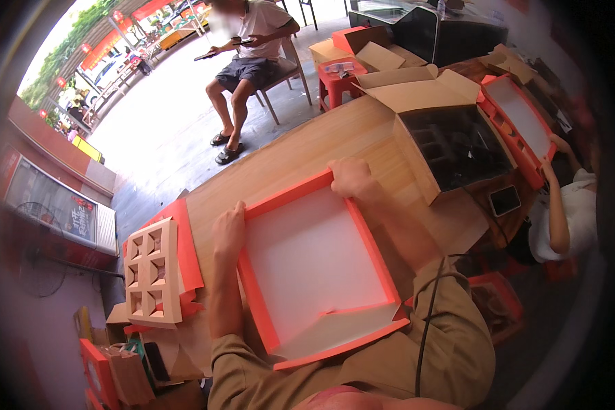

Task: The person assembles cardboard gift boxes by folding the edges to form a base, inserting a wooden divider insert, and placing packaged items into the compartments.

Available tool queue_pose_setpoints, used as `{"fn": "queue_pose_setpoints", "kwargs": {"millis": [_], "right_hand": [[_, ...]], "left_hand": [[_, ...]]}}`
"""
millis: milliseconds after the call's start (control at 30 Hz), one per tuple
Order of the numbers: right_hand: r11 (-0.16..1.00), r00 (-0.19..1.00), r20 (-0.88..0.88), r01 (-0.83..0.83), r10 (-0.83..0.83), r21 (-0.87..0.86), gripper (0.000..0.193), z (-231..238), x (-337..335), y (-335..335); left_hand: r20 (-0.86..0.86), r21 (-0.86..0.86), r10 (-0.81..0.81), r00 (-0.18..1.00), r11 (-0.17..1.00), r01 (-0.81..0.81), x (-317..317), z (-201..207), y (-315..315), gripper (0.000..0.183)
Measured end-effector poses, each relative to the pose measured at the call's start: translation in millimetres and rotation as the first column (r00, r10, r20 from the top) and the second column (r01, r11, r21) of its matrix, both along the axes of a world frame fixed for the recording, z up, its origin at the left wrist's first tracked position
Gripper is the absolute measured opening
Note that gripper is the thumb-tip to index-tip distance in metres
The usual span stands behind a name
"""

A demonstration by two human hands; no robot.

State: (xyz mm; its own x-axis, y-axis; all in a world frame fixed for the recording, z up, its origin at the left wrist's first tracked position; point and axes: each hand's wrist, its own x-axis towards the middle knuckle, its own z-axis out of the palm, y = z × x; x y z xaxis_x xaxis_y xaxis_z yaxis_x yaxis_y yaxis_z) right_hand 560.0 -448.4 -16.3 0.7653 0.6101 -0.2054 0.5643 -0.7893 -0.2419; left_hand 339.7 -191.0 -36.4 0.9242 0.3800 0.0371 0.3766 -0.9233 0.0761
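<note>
A shallow red cardboard box (314, 253) with a white inside lies tilted before me, its near wall folded outward toward my body. At its far left corner, my left hand (231, 229) is closed around the wall. The far right corner is gripped by my right hand (352, 179), the fingers bent over the rim. To the left, a beige cardboard divider (153, 273) with several square compartments rests on a flat red cardboard piece (188, 249). Both hands' fingertips are partly hidden by the box walls.
An open brown carton (451, 147) with a dark inside and a phone (505, 201) stand right on the wooden table (280, 160). A co-worker's hands hold a similar red box (519, 116). A seated person (253, 55), a red stool (338, 82) and cartons are beyond.
</note>
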Motion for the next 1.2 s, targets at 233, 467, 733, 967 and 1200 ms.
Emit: {"fn": "queue_pose_setpoints", "kwargs": {"millis": [233, 467, 733, 967, 1200], "right_hand": [[0.924, 0.957, 0.167, 0.168, -0.236, 0.345, 0.043, -31, 58, -29], [0.746, 0.862, 0.453, -0.145, -0.227, 0.65, 0.049, -45, 79, -53], [0.586, 0.906, 0.099, -0.346, 0.411, 0.733, 0.036, 67, -56, -94], [0.556, 0.733, 0.085, -0.58, 0.674, 0.596, 0.044, 9, -140, -169], [0.516, 0.698, 0.188, -0.659, 0.691, 0.548, 0.073, -5, -148, -195]], "left_hand": [[0.234, -0.153, -0.214, 0.948, 0.955, 0.254, -31, 54, -3, 0.063], [0.176, -0.429, -0.464, 0.868, 0.757, 0.492, -74, 85, -52, 0.059], [0.113, -0.293, -0.63, 0.768, 0.718, 0.631, -139, 76, -88, 0.094], [0.12, -0.208, -0.593, 0.796, 0.769, 0.604, -147, 51, -81, 0.092], [0.072, -0.158, -0.616, 0.785, 0.77, 0.619, -149, 29, -68, 0.082]]}}
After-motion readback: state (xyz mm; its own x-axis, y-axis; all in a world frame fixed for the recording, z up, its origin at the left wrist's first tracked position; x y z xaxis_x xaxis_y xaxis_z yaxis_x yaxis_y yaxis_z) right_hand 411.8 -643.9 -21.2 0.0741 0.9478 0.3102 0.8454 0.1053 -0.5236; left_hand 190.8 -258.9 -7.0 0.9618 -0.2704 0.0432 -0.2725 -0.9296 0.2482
